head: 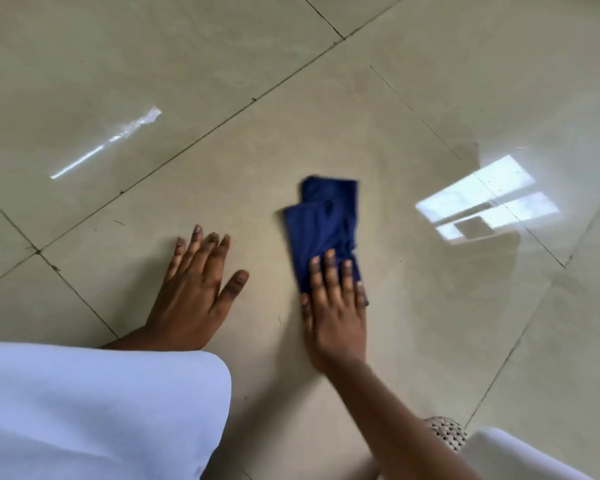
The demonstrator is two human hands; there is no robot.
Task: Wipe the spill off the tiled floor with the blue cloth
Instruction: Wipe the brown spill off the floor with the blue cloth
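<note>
A dark blue cloth (pixel 321 223), folded into a long strip, lies flat on the beige tiled floor (pixel 222 64) near the middle of the view. My right hand (pixel 336 306) presses on its near end with the fingers spread over the fabric. My left hand (pixel 194 289) rests flat on the tile to the left of the cloth, fingers apart, holding nothing. A faint wet sheen (pixel 465 271) shows on the tile to the right of the cloth, below a bright window reflection. The cloth's edges are blurred.
My white garment (pixel 84 410) covers the lower left. A woven patterned object (pixel 447 433) and a white surface (pixel 520 459) sit at the bottom right. Dark grout lines cross the floor diagonally. A thin streak of reflected light (pixel 108 142) lies on the left tile.
</note>
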